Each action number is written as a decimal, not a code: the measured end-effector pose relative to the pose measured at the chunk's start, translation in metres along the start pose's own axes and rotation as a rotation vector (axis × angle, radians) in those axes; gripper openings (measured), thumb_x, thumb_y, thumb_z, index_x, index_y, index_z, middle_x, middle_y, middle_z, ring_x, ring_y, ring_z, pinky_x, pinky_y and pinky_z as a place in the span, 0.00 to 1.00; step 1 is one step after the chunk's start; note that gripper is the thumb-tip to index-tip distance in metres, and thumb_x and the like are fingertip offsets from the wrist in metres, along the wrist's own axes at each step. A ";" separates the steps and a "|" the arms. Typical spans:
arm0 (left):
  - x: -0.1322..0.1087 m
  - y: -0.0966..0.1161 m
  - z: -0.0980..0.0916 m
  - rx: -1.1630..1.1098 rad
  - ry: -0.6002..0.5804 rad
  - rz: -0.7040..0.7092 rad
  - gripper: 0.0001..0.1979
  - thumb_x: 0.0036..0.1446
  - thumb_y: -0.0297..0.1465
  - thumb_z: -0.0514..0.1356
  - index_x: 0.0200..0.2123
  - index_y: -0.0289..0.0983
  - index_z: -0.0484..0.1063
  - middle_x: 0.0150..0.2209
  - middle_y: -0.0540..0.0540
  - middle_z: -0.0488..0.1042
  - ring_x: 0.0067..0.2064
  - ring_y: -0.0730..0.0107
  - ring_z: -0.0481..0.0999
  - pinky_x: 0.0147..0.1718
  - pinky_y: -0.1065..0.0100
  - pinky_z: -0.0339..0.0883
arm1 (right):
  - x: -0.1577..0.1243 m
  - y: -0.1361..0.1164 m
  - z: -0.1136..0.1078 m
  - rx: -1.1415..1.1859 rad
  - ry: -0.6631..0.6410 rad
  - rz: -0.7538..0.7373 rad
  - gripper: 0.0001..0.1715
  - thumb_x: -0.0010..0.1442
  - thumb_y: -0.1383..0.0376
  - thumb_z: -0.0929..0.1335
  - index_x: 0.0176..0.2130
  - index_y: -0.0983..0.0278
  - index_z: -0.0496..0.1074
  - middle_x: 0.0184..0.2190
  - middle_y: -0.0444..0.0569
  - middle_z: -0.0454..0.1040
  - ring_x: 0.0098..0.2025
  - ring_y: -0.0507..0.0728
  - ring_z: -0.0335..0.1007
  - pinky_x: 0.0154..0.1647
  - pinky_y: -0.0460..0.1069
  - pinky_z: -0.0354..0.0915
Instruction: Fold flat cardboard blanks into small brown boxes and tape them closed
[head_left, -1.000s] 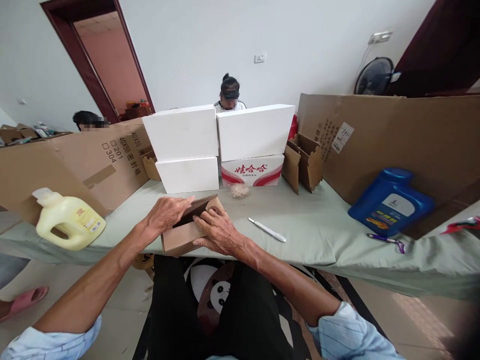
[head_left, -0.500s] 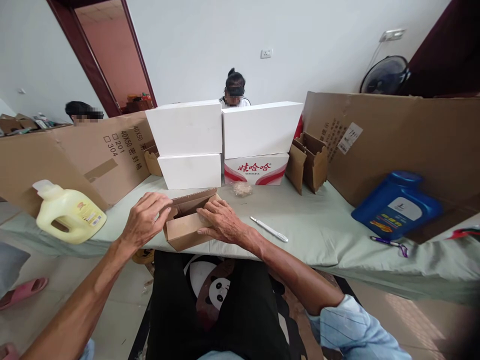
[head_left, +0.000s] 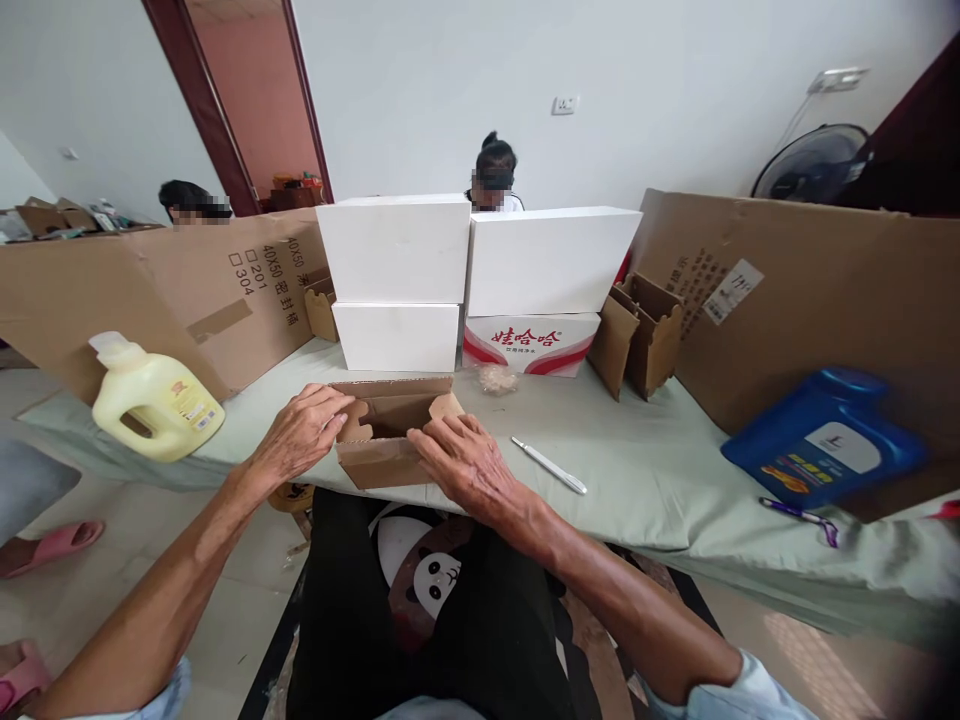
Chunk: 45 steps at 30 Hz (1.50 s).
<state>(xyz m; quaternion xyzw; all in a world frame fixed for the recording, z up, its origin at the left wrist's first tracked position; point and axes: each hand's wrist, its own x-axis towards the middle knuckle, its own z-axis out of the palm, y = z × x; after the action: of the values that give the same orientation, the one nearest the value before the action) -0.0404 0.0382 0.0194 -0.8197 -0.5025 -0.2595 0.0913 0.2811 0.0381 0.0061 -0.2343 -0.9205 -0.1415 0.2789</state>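
Note:
A small brown cardboard box (head_left: 386,472) stands open-topped at the table's near edge, its inside facing up. My left hand (head_left: 313,428) is at its left end, fingers bent and pinching the side flap. Over the right front corner curls my right hand (head_left: 466,462), fingers on the top edge near the right flap; its thumb is partly hidden. To the right of that hand lies a white craft knife (head_left: 549,466). Behind the box sits a small clear plastic bundle (head_left: 496,379), whose contents I cannot make out.
White boxes (head_left: 394,250) and a red-and-white carton (head_left: 531,345) stack at the back. Folded cardboard pieces (head_left: 651,335) stand beside them. A cream jug (head_left: 159,405) is left; a blue bottle (head_left: 821,440) and purple pen (head_left: 799,518) are right. Large cardboard panels flank the table; two people sit beyond.
The box has tipped so its opening shows more toward me. My left hand has come down onto its left flap, and my right hand has shifted slightly along the edge. The view has moved.

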 end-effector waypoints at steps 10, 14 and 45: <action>0.000 0.025 -0.015 0.045 -0.187 0.135 0.24 0.75 0.29 0.48 0.62 0.42 0.81 0.64 0.40 0.81 0.75 0.40 0.63 0.62 0.41 0.69 | -0.002 -0.006 -0.014 0.089 -0.053 0.019 0.11 0.78 0.73 0.64 0.53 0.63 0.73 0.42 0.50 0.76 0.42 0.57 0.69 0.42 0.52 0.62; 0.004 0.018 -0.015 -0.013 -0.251 0.107 0.23 0.76 0.34 0.50 0.65 0.43 0.79 0.64 0.39 0.79 0.74 0.40 0.62 0.64 0.39 0.68 | 0.012 0.018 -0.034 0.230 -0.222 0.052 0.23 0.71 0.63 0.76 0.62 0.62 0.74 0.53 0.53 0.80 0.51 0.59 0.76 0.42 0.50 0.66; -0.015 -0.014 -0.012 -0.253 -0.023 -0.014 0.34 0.52 0.46 0.79 0.57 0.44 0.72 0.58 0.41 0.72 0.58 0.49 0.76 0.58 0.48 0.78 | -0.033 0.072 0.029 0.594 0.262 0.314 0.45 0.66 0.39 0.75 0.71 0.56 0.68 0.61 0.58 0.74 0.62 0.68 0.72 0.65 0.64 0.71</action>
<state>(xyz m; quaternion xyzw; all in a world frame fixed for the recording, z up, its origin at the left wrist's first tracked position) -0.0622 0.0284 0.0207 -0.8239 -0.4727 -0.3121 -0.0203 0.3294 0.0985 -0.0268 -0.2615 -0.8307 0.1477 0.4688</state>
